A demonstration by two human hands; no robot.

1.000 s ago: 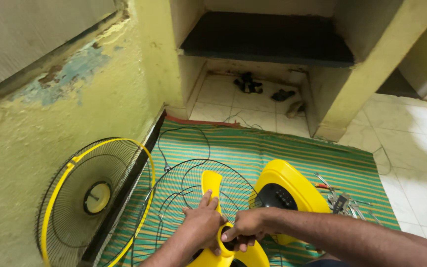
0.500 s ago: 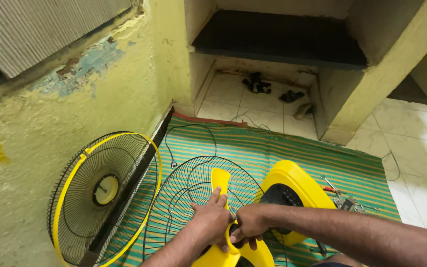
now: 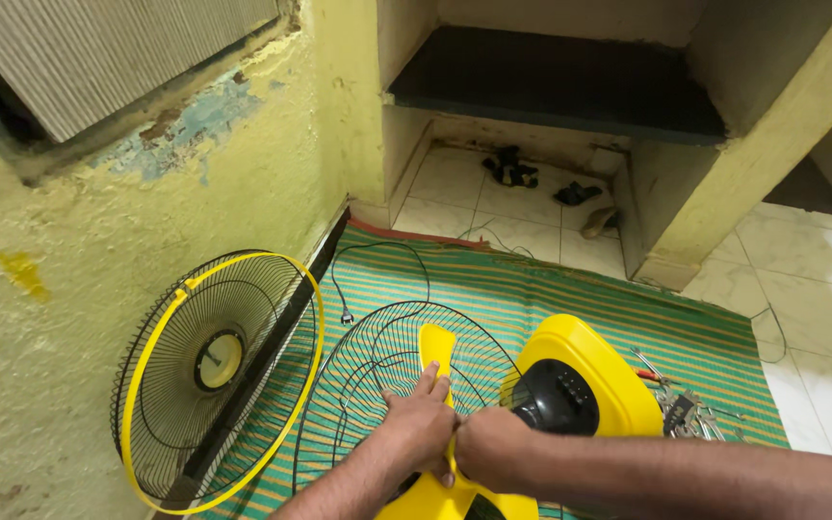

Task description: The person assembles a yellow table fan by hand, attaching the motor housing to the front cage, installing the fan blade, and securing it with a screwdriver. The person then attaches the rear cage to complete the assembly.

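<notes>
On the green striped mat (image 3: 551, 289) by the yellow wall, both hands meet at the hub of a yellow fan blade (image 3: 437, 351). The left hand (image 3: 418, 430) lies over the hub, its fingers (image 3: 428, 380) pressed together and pointing up along the upright blade. The right hand (image 3: 489, 448) is closed in a fist around the hub, touching the left. The blade sits over a black wire rear guard (image 3: 377, 371) lying flat on the mat. Just right of the hands is the yellow fan base (image 3: 594, 380) with its dark control panel. A front guard with a yellow rim (image 3: 214, 376) leans against the wall, and tools (image 3: 676, 404) lie near the mat's right edge.
</notes>
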